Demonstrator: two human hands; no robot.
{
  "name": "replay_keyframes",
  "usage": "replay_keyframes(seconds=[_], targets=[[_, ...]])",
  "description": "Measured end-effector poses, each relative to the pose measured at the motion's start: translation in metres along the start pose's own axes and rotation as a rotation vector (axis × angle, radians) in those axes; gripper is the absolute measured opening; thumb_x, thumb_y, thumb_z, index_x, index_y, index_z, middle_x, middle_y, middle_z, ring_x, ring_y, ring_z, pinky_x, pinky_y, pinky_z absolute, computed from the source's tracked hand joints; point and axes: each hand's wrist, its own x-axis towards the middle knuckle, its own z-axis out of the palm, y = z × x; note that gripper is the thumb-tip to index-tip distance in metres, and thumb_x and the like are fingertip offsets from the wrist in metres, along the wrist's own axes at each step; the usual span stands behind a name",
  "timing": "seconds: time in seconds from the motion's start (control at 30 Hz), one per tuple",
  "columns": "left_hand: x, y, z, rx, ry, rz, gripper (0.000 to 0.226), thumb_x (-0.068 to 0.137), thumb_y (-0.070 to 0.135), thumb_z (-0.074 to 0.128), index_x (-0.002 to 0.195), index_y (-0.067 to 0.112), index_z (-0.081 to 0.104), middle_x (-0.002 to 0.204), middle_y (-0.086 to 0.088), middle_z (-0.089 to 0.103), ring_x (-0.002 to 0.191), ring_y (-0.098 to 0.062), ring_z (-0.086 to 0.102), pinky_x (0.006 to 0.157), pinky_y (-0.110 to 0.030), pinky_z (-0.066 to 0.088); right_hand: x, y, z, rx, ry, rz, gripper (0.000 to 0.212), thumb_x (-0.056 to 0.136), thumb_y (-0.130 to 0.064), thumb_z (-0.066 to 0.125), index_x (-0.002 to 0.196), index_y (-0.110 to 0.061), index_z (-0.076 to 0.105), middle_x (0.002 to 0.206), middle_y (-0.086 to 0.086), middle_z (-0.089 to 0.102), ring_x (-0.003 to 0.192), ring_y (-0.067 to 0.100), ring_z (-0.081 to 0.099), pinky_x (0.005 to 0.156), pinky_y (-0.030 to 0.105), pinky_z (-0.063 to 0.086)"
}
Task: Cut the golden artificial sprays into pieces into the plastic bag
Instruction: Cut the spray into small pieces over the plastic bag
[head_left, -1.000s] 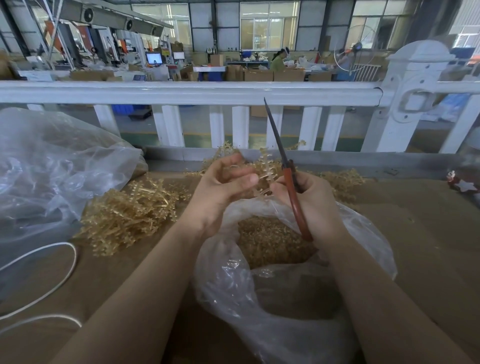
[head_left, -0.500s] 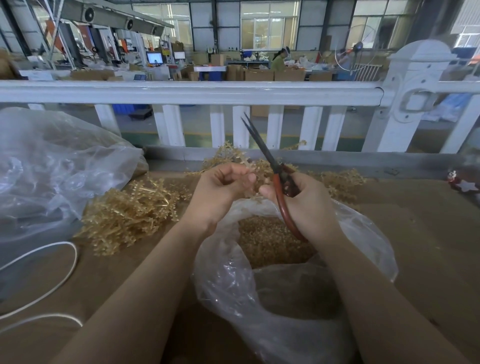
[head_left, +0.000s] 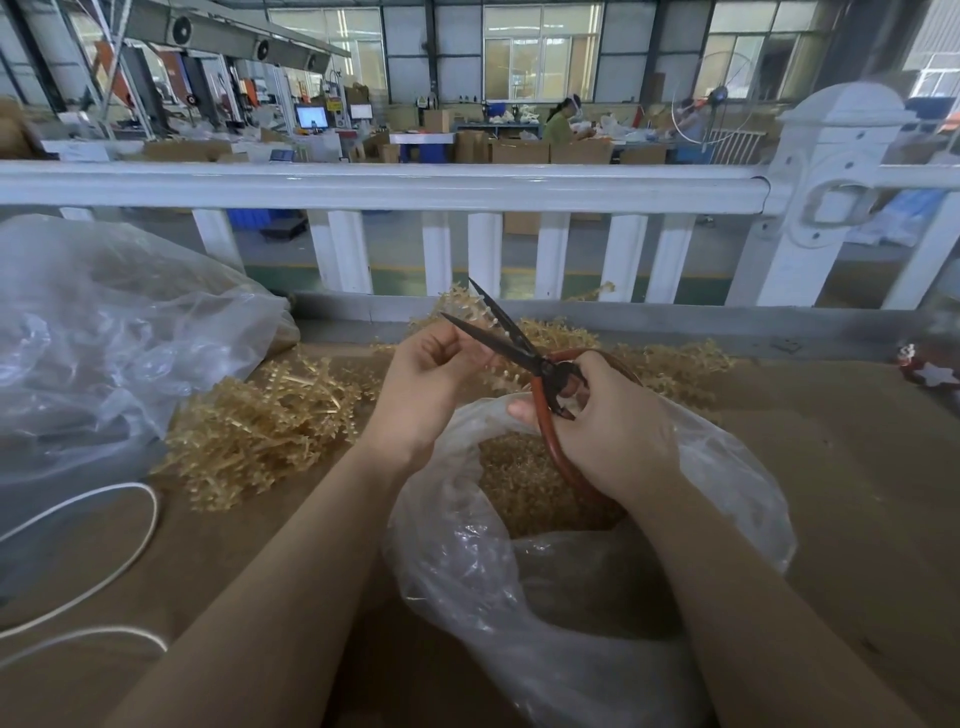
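Observation:
My left hand (head_left: 423, 387) pinches a golden spray (head_left: 501, 366) above the mouth of a clear plastic bag (head_left: 519, 597). Cut golden pieces (head_left: 524, 478) lie inside that bag. My right hand (head_left: 608, 431) grips the red-brown handles of a pair of scissors (head_left: 511, 345). The dark blades stand apart and point up and to the left, with the spray between them. A heap of uncut golden sprays (head_left: 265, 426) lies on the brown table to the left, and more golden sprays (head_left: 675, 364) lie behind my hands.
A large clear bag (head_left: 104, 338) sits at the left. White cord (head_left: 104, 545) loops over the table's near left. A white railing (head_left: 415, 187) runs across the far edge. A small red and white ornament (head_left: 932, 371) lies at the far right.
The scissors have swung from nearly upright down toward the left, and their blades have opened around the spray. My left hand has curled tighter on the spray.

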Motion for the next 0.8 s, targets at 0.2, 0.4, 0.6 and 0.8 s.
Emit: replay_keyframes(seconds=[0.2,0.4,0.6,0.8], targets=[[-0.0022,0.0027,0.0008,-0.057,-0.044,-0.002,0.014,0.092,0.006,0.059,0.084,0.015,0.067,0.074,0.003,0.065,0.072,-0.009,0.059,0.072,-0.016,0.048,-0.0012,-0.0006,0.0004,-0.026,-0.005,-0.015,0.061,0.064,-0.095,0.046,0.097,-0.044,0.047,0.084,-0.031,0.052,0.084,0.001,0.055,0.059,0.020,0.039],[-0.0015,0.0008,0.0013,-0.057,-0.061,-0.020,0.015,0.098,0.003,0.052,0.087,0.008,0.062,0.077,-0.002,0.061,0.076,-0.012,0.057,0.076,-0.018,0.046,-0.0018,-0.0003,0.0019,-0.049,0.020,-0.005,0.067,0.063,-0.097,0.044,0.101,-0.043,0.053,0.079,-0.027,0.056,0.078,0.002,0.057,0.058,0.018,0.038],[-0.0011,0.0000,0.0038,-0.086,-0.057,-0.023,0.010,0.098,0.004,0.051,0.095,0.002,0.061,0.076,0.002,0.060,0.071,-0.007,0.055,0.070,-0.014,0.045,0.0002,0.0006,0.0031,-0.060,0.024,0.013,0.080,0.057,-0.103,0.037,0.099,-0.038,0.058,0.079,-0.023,0.061,0.075,-0.001,0.057,0.057,0.018,0.042],[-0.0013,0.0014,0.0073,-0.066,0.001,0.032,0.017,0.103,0.009,0.046,0.101,0.000,0.060,0.082,-0.010,0.061,0.074,-0.010,0.059,0.070,-0.015,0.046,0.0002,-0.0006,0.0008,-0.047,0.027,0.031,0.083,0.055,-0.104,0.036,0.104,-0.041,0.059,0.079,-0.027,0.058,0.081,0.004,0.061,0.062,0.022,0.047]])
